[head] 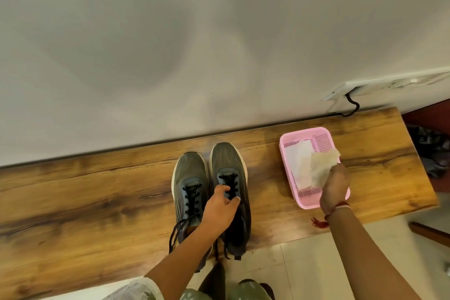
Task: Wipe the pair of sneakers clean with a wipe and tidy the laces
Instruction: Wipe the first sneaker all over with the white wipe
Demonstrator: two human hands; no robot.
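left hand (pixel 220 207) grip on one sneaker (pixel 226 161), right hand (pixel 333 189) grip on a wipe (pixel 321 165) over pink basket (pixel 304 130)

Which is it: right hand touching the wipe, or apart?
Touching. The head view shows the right hand pinching the crumpled wipe over the pink basket.

Wood-grain tabletop (pixel 97 190), pushed up against the wall. A pair of grey sneakers (pixel 194 173) is parked side by side mid-table, toes wallward. A pink basket (pixel 304 131) is set well apart on the right.
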